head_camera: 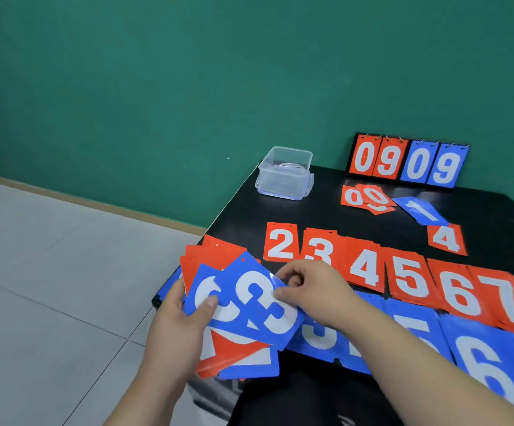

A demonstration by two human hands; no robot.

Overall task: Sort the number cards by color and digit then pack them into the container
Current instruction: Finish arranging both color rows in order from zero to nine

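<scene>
Black worktop [326, 207], green wall [157, 87]. Curled fingers [209, 302]: left hand [175, 330] grips a card fan [234, 358], right hand [314, 287] pinches a blue 3 [258, 305].

Left hand [172, 329], right hand [317, 287], fingers [282, 293] curled.

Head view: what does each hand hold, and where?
The left hand grips a fanned stack of red and blue cards by its left side, thumb on top. The right hand pinches the blue 3 card at its right edge.
</scene>
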